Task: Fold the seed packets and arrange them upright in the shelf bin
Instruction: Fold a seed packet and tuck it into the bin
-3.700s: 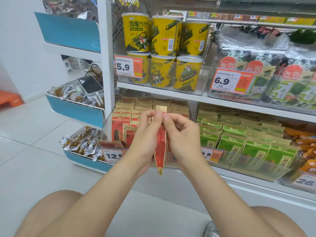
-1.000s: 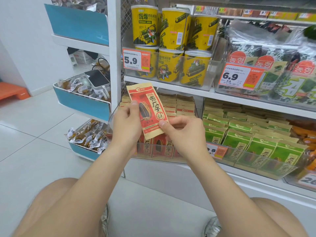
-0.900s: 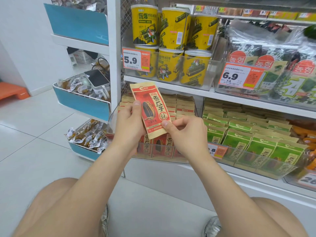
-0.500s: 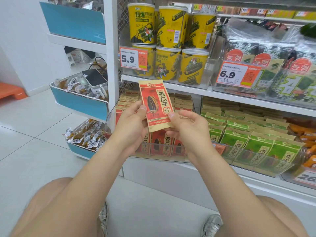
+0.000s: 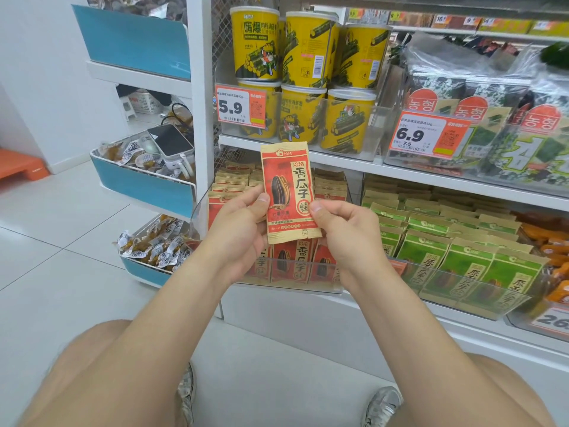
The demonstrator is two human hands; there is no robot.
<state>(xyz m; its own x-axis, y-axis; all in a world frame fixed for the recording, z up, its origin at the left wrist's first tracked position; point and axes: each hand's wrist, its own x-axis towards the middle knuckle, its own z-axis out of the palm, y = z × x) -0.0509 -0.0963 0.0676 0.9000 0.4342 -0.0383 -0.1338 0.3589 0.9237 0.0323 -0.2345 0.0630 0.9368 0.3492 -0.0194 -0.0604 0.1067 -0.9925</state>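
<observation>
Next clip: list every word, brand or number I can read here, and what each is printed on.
"洽洽", "香瓜子": seed packet, pinched by left hand and right hand.
"5.9": left price tag.
"嗨爆": yellow canister.
"6.9", "7.5": right price tag.
"농형": seaweed packs.
"原": green packets.
"26", cut off: corner tag.
Fine print, barcodes and top-shelf tags: too small or blurred.

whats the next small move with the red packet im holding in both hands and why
Probably fold the red seed packet next, before lowering it. It is flat and unfolded, with its front toward the camera. The left hand and right hand pinch it at its side edges, in front of the clear shelf bin where other red packets stand upright.
</observation>
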